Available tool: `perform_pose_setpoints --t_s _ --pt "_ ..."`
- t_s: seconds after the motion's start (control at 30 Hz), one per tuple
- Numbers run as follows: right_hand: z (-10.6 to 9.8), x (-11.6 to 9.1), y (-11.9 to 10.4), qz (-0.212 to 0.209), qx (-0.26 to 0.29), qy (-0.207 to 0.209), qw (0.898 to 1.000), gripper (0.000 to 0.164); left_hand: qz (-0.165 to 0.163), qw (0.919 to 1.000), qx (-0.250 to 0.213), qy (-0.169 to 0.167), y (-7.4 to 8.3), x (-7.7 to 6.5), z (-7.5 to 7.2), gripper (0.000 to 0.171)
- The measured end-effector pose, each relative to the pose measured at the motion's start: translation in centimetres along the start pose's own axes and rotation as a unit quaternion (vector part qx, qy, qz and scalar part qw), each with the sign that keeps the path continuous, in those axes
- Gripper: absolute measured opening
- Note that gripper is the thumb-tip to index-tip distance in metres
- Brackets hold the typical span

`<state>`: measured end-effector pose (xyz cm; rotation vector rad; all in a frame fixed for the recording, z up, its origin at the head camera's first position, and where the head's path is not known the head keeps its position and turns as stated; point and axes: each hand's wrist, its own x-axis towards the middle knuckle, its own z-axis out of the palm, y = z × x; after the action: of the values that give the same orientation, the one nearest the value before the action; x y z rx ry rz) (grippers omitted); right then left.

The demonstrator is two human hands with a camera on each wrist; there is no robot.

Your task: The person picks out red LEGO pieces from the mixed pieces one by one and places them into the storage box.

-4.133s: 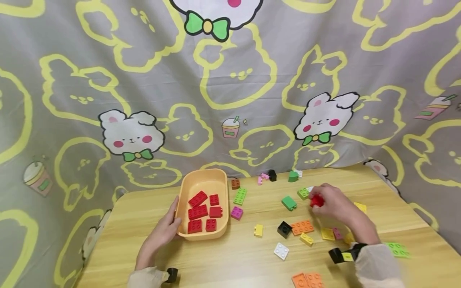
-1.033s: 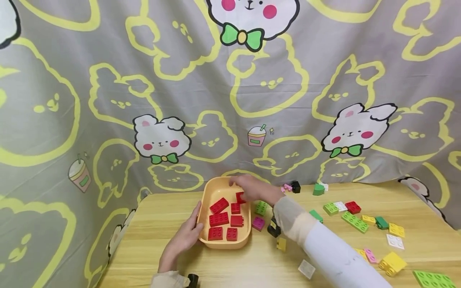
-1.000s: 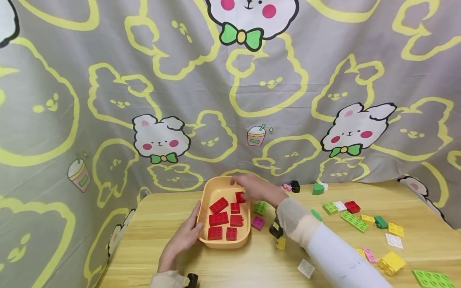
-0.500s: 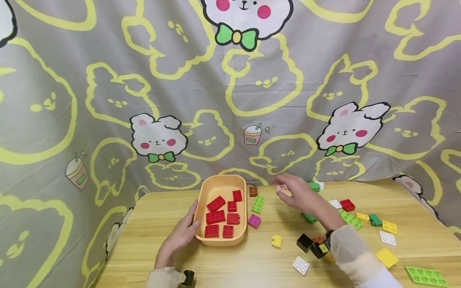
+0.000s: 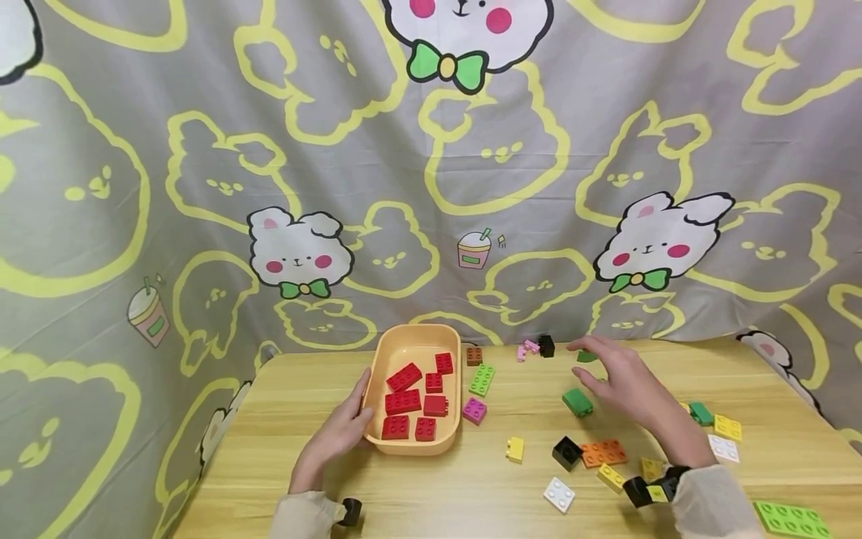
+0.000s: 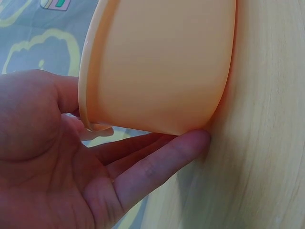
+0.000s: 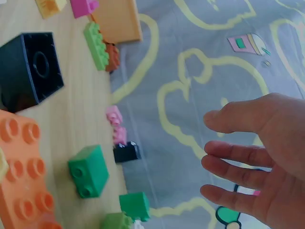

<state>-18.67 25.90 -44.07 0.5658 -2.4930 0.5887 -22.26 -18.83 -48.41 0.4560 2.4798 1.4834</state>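
Observation:
A light orange plastic tub [image 5: 414,343] stands on the table with several red toy bricks [image 5: 402,403] inside. My left hand [image 5: 340,428] grips its left side, thumb at the rim and fingers against the outer wall [image 6: 157,67]. My right hand [image 5: 626,378] is over the right part of the table, holding nothing, thumb and fingers spread apart. Below its fingertips lies a green brick [image 5: 577,403], and a darker green piece [image 5: 587,356] shows behind the fingers. In the right wrist view the hand [image 7: 252,167] is in the air, apart from every brick.
Right of the tub lie a brown brick [image 5: 474,355], a lime brick [image 5: 482,380] and a magenta brick [image 5: 474,410]. Nearer me are a black brick [image 5: 567,453], an orange brick [image 5: 603,453] and a white brick [image 5: 559,495]. A patterned cloth [image 5: 404,165] hangs behind the table.
My right hand brought a red brick from the right and let it go at the tub's upper right. It has since moved back right, empty. The left hand has kept its grip on the tub.

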Motion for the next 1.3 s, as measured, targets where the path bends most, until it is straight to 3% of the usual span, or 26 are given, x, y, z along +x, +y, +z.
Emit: perform_pose_setpoints --t_s 0.2,0.37,0.57,0.8,1.3 --pt "-1.7 -0.9 1.1 0.014 -0.014 0.032 0.999 0.037 -0.006 1.0000 0.000 0.004 0.1 0.0 0.1 0.066" --pt "-2.4 -2.1 2.5 0.052 -0.020 0.031 0.998 0.038 -0.008 0.9999 -0.006 0.004 0.2 -0.2 0.1 0.067" --pt "-2.0 -3.6 4.9 0.112 -0.025 0.000 0.993 0.031 -0.011 0.9999 -0.005 0.004 0.2 -0.4 0.1 0.067" --pt "-1.3 -5.1 7.1 0.182 -0.036 -0.061 0.981 0.031 -0.015 0.9998 -0.006 0.009 0.3 -0.3 0.2 0.067" --pt "-0.4 -5.8 8.4 0.252 -0.047 -0.103 0.961 0.030 -0.016 0.9998 -0.005 0.007 0.3 -0.2 0.2 0.068"
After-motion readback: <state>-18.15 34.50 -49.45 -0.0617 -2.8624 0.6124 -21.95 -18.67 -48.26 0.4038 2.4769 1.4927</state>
